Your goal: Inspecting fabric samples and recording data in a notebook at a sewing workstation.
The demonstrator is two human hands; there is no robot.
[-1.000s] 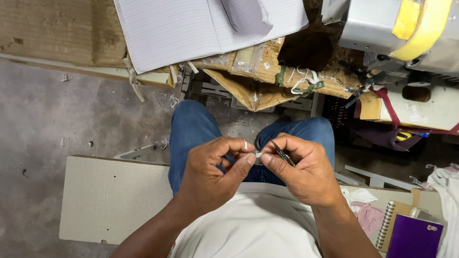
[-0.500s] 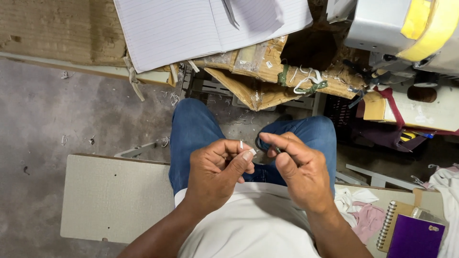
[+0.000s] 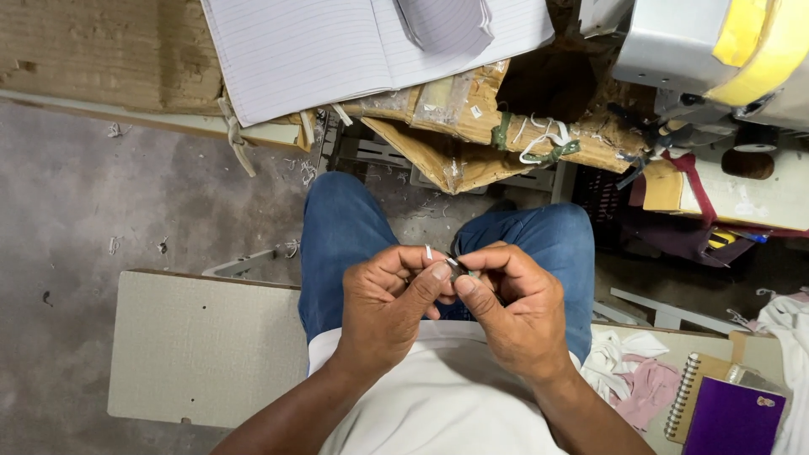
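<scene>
Over my lap, my left hand point(image 3: 389, 305) and my right hand point(image 3: 512, 309) meet fingertip to fingertip. Between the thumbs and forefingers sits a small dark piece point(image 3: 456, 267), pinched by both hands. A thin white strip point(image 3: 428, 252) sticks up from my left fingers. Most of the small piece is hidden by my fingers, so I cannot tell its exact shape. Blue jeans point(image 3: 345, 236) and a white shirt point(image 3: 438, 404) lie below the hands.
An open lined notebook point(image 3: 337, 50) lies on a cardboard-covered surface ahead. A grey sewing machine point(image 3: 691, 50) with yellow tape stands at top right. I sit on a pale bench point(image 3: 202, 345). A purple spiral notebook point(image 3: 733, 421) and rags point(image 3: 632, 371) rest at right. Scraps litter the concrete floor.
The hands were slightly apart half a second ago; now their fingertips have closed together on the small piece. The view shifted a little.
</scene>
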